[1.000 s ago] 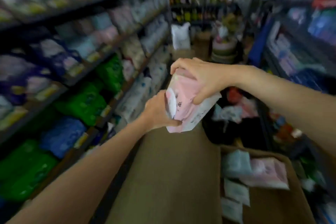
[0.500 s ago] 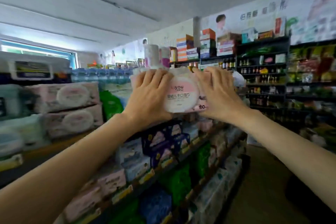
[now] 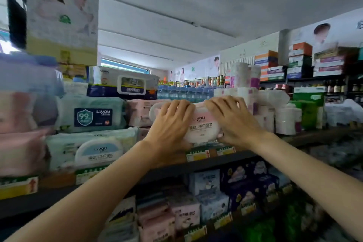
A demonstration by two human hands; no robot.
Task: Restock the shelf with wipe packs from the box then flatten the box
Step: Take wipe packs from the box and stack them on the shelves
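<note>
A pink wipe pack (image 3: 202, 126) with a white oval lid sits on the top shelf (image 3: 208, 164), lid facing me. My left hand (image 3: 170, 125) grips its left side, fingers curled over the top edge. My right hand (image 3: 233, 119) grips the right side the same way. More pink packs (image 3: 140, 113) lie just behind and to the left. The box is out of view.
Pale green and blue wipe packs (image 3: 92, 114) are stacked left on the same shelf, tissue rolls (image 3: 282, 120) to the right. Price tags (image 3: 198, 155) line the shelf edge. Lower shelves hold more packs (image 3: 212, 188). Boxes (image 3: 62, 15) are stacked overhead at left.
My view swung up from the aisle floor and box to the top shelf. Both hands carried the pink pack up and set it down onto the shelf beside the other pink packs.
</note>
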